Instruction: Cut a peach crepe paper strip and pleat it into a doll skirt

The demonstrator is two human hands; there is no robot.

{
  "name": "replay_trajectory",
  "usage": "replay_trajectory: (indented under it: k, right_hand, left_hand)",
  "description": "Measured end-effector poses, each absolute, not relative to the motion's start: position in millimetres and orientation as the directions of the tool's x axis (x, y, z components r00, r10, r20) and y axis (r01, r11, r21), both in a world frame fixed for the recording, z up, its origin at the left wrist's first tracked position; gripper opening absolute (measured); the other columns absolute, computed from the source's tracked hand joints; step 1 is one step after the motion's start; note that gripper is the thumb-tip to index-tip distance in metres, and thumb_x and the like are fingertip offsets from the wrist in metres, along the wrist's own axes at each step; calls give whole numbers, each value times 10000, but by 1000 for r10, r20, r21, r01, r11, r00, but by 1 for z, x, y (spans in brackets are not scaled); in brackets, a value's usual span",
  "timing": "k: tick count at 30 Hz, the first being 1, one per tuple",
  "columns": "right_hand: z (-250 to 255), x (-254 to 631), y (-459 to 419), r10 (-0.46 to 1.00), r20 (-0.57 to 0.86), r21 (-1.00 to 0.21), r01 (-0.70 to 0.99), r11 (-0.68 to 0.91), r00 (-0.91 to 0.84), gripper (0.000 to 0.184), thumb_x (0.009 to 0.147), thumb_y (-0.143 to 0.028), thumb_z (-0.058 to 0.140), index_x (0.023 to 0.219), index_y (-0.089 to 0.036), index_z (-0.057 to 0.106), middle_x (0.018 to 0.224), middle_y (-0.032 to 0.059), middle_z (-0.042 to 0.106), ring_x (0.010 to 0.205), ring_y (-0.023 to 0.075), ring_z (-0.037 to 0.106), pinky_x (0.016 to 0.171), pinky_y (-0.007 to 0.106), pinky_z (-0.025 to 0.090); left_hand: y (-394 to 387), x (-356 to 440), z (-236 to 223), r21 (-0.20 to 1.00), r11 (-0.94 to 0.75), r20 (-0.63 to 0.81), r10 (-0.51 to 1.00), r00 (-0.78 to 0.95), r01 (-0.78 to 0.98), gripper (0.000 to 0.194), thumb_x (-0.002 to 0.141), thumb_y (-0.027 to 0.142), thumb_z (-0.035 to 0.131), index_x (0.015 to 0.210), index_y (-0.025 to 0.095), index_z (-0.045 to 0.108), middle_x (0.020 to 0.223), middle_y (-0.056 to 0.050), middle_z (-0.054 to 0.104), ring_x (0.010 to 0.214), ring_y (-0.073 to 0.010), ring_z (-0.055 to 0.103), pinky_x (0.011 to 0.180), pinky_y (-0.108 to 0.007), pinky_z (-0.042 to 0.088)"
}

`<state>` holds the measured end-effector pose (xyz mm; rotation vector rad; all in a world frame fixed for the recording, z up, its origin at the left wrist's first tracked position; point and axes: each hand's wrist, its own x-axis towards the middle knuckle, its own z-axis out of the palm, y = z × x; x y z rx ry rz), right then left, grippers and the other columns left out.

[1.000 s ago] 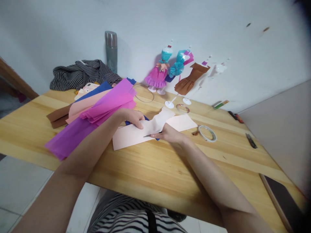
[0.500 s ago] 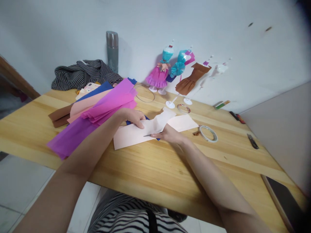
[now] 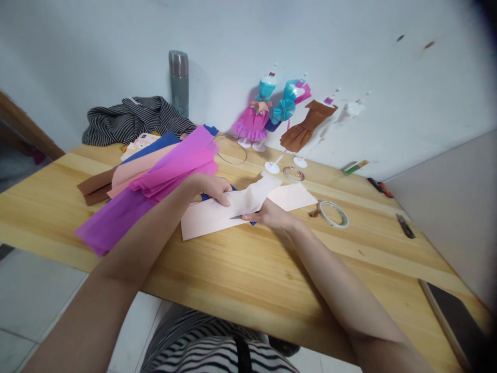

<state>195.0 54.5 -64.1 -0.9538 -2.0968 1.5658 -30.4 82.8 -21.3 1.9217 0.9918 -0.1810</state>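
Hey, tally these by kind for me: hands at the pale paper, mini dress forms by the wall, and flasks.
Left hand and right hand, at the pale paper: 2
Mini dress forms, pink-skirted, turquoise, brown and whitish: 4
Flask, grey: 1
Total: 7

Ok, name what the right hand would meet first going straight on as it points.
Pointing leftward, the right hand would probably meet the pale paper first; beyond lies the left forearm, though depth is unclear.

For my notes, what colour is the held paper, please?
The paper is pale pink, clearest in the head view.
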Motion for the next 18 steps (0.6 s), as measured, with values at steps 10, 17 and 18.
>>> replay_trajectory:
  k: [10,17,18]
  right_hand:
    - [-69,196,56,704,-73,-932,300,204,-707,550,648,-421,760,1084,-131,591,1120,123,673,1020,287,626,932,470,511]
    - [-70,197,58,689,-68,-928,299,221,-721,546,665,-444,742,1081,-121,600,1106,123,679,996,274,632,934,469,508]
    - [-69,197,58,683,-72,-930,297,218,-726,556,665,-450,742,1091,-122,599,1117,123,676,1004,273,630,936,466,508]
  left_hand:
    - [79,-30,-16,698,-196,-477,589,652,688,316,575,370,676,814,168,635,770,-9,682,740,-175,593,585,-232,434]
    - [79,-28,-16,701,-153,-497,595,632,696,351,538,372,713,817,168,652,785,-17,691,749,-191,604,592,-248,442]
    - [80,-27,-15,691,-157,-505,594,626,706,356,532,363,719,823,170,652,796,-17,694,754,-193,606,599,-251,444]
